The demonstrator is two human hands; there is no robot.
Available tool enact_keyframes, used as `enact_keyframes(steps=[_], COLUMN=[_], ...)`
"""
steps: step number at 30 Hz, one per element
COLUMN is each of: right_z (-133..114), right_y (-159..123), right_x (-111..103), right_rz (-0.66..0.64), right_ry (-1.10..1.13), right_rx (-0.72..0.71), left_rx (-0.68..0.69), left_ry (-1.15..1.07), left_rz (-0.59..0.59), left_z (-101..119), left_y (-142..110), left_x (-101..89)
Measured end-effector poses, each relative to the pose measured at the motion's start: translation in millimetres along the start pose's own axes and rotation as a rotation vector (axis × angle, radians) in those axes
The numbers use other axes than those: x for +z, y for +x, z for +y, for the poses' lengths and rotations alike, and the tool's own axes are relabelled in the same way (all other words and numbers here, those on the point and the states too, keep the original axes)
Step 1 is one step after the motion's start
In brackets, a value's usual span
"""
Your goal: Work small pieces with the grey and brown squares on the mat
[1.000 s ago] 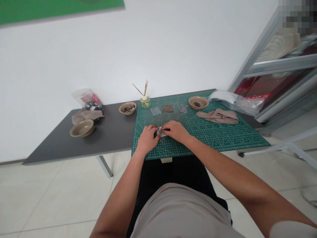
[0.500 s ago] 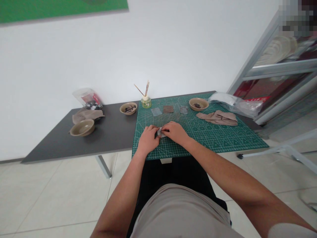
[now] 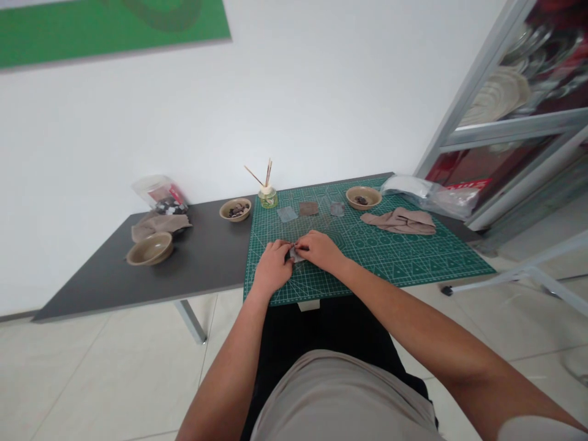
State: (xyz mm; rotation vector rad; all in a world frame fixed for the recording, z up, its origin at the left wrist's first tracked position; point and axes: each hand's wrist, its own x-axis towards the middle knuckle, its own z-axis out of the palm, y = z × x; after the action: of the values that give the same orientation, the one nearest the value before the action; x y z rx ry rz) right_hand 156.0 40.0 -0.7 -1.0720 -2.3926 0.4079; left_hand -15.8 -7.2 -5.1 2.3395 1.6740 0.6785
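Change: my right hand's (image 3: 321, 252) fingertips now sit slightly closer to my left hand (image 3: 273, 267), both at the small pale flat piece (image 3: 297, 256) on the green gridded mat (image 3: 381, 248). Fingers narrow; grip indeterminable. Judgement: fine handling continues.

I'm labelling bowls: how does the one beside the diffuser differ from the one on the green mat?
The diffuser-side bowl sits on grey tabletop, the mat-side bowl on the green mat. The diffuser-side bowl holds more pieces, dark and pale; the mat-side bowl holds a smaller dark cluster. Both are tan and round.
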Motion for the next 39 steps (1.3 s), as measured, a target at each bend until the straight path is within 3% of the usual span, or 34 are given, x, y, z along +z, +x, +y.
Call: enact_keyframes(steps=[5,11,19,24,33,39], right_z=[1,10,4,17,5,11], right_y=[-6,-5,-4,-2,-4,5], right_x=[1,0,4,-4,0,0], right_rz=[-0.058,-0.001,-0.021,0.012,-0.029,0.013], right_ry=[-0.003,-0.030,0.044,0.055,0.066,0.008], right_rx=[-0.089,-0.013,-0.098,-0.016,-0.089,0.003], left_rx=[-0.007,-0.006,-0.023,-0.019,-0.012,-0.014], left_ry=[0.001,0.007,0.026,0.031,0.020,0.041], left_rz=[0.010,0.009,-0.001,0.003,0.008,0.008], left_z=[1,2,3,3,1,3], left_y=[0,-1,-1,-1,-1,-1], left_x=[0.1,1.0,0.6,0.8,1.4,0.0])
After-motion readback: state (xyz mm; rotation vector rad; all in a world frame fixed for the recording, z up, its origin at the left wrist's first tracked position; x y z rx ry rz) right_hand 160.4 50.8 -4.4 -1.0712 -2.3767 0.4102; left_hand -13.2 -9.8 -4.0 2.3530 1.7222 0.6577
